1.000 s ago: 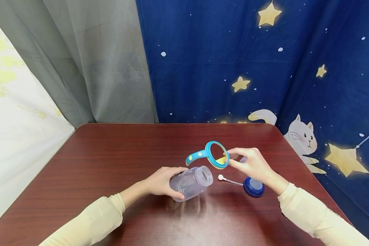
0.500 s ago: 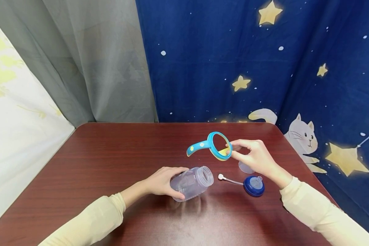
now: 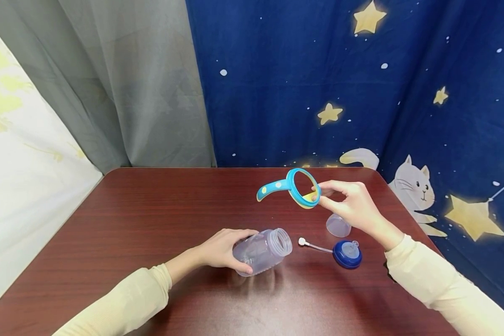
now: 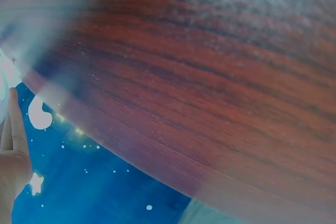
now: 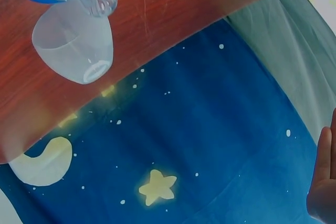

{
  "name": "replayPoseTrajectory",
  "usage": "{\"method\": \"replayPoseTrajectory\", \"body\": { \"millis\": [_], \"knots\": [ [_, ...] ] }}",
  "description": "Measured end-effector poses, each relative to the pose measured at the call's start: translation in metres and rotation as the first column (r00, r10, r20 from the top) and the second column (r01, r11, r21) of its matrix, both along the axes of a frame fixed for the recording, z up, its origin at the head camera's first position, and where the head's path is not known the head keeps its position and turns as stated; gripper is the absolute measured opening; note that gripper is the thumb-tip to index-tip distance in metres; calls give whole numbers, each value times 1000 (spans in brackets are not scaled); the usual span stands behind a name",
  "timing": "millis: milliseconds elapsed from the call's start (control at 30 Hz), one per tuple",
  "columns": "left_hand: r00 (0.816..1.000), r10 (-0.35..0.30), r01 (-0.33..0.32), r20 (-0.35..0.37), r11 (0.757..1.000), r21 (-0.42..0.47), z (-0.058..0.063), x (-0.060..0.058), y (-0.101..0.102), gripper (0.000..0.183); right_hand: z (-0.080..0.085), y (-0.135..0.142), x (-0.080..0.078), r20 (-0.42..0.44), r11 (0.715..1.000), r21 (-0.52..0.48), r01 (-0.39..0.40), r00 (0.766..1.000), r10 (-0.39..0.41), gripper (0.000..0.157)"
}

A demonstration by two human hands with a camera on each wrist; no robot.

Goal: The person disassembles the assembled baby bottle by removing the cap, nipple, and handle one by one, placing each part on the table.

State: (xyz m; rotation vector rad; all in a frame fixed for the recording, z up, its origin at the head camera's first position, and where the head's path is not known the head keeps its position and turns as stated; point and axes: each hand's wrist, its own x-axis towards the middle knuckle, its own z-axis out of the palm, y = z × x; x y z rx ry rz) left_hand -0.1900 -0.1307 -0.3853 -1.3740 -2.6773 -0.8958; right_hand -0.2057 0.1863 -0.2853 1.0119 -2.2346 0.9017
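Note:
In the head view my left hand [image 3: 224, 249] grips a clear, lidless baby bottle [image 3: 258, 254] round its body. The bottle tilts, its threaded mouth towards the right. My right hand [image 3: 353, 205] pinches the edge of a blue and yellow handle ring [image 3: 294, 189] above the table, its curved, dotted handle pointing left. Below that hand lies a dark blue collar with a clear nipple [image 3: 347, 254], a thin straw [image 3: 319, 248] with a white end running left from it. Only a sliver of each hand shows in its own wrist view.
A clear dome cap [image 3: 338, 226] stands on the brown table [image 3: 172, 205] behind the blue collar, partly under the right wrist. Past the table's far edge hang a grey curtain [image 3: 151, 84] and a blue starry curtain [image 3: 269, 93].
My right hand has lifted the handle ring up and slightly right, away from the bottle, and the dome cap has come into view. The left hand and bottle have hardly moved.

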Motion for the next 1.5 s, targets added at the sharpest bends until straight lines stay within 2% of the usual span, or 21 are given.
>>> {"method": "replayPoseTrajectory", "body": {
  "millis": [567, 1500],
  "knots": [
    [1000, 5, -5, -4, 1000, -13, -2, 2, -1, 76, 18, -5, -7, -44, 996, -48, 69, 997, -71, 24],
    [1000, 2, -3, -15, 1000, -25, -6, 1, 2, 75, 16, -15, -22, -2, 992, -89, 87, 996, -88, 21]
  ]
}}
